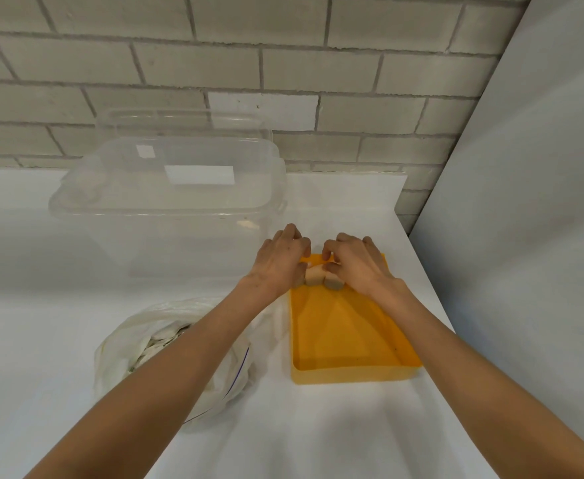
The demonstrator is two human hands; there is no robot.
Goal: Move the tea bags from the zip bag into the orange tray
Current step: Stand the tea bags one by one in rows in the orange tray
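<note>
Tea bags [156, 344] are lying in the zip bag [230, 376] at left. Farther right, the left hand [280, 262] and right hand [356, 266], both curled, are each gripping 1 of 2 tea-bag bundles [314, 280] side by side at the far end of the orange tray [346, 340].

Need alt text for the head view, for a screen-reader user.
The left hand and right hand hold a few tea bags at the far end of the orange tray on a white table. The zip bag, part full, lies left of the tray, with a clear lidded bin behind it.
</note>
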